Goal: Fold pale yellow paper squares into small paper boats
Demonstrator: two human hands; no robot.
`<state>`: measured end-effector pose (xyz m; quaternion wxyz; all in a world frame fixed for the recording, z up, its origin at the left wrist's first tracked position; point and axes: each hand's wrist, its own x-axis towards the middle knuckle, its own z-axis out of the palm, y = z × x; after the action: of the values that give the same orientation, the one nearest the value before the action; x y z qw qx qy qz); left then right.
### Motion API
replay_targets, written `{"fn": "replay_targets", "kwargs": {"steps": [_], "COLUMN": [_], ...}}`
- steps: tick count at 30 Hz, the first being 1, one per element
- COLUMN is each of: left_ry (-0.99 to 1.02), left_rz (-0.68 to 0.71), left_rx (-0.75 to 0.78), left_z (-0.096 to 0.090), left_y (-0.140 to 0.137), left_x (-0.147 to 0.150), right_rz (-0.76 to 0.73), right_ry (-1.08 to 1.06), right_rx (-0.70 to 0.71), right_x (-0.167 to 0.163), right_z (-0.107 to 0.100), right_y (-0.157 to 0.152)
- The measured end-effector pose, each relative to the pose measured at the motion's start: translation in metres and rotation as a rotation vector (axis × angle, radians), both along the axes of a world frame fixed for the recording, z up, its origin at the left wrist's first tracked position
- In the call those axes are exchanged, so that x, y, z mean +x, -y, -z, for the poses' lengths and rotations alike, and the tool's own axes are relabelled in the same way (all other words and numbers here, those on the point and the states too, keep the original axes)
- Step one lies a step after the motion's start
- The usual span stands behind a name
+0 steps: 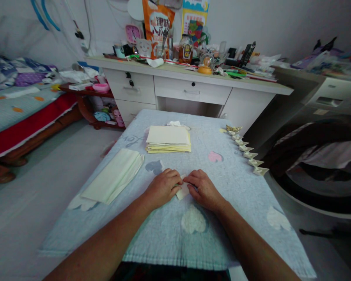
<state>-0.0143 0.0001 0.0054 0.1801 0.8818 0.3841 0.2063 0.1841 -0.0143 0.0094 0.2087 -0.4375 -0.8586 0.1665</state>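
A small folded piece of cream paper lies on the cloth-covered table between my hands. My left hand pinches its left side, thumb and fingers close together. On its right, my right hand grips the paper with bent fingers, its index fingertip near the top corner. Parts of the paper are hidden under the fingers. Beyond my hands sits a stack of cream and yellow paper sheets. Left of my left arm lies a flat pile of pale paper. Several folded paper boats stand in a row along the right edge.
A blue-grey cloth with heart patterns covers the table. Behind it stands a white desk crowded with jars, bags and a pink clock. A bed is at left, a washing machine at right.
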Motion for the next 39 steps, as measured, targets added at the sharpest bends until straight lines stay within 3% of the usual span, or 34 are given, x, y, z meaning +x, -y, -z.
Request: {"fn": "replay_targets", "kwargs": {"steps": [6,15,21,39], "left_ry": [-0.041,-0.038,-0.018,0.064], "left_rz": [0.025,0.03,0.031,0.105], "left_rx": [0.004,-0.011,-0.025,-0.142], "left_z": [0.001,-0.004,-0.002,-0.007], "left_y": [-0.001,0.0,-0.001,-0.003], "left_x": [-0.002,-0.002,-0.002,-0.01], "right_rz": [0.058,0.107,0.133,-0.013], "right_ry": [0.172,0.26,0.211,0.021], "right_rx": [0.039,0.051,0.031,-0.095], "right_x": [0.0,-0.001,0.009,0.019], "right_z": [-0.003,-0.005,-0.005,-0.007], "right_y": [0.004,0.004,-0.001,0.001]}}
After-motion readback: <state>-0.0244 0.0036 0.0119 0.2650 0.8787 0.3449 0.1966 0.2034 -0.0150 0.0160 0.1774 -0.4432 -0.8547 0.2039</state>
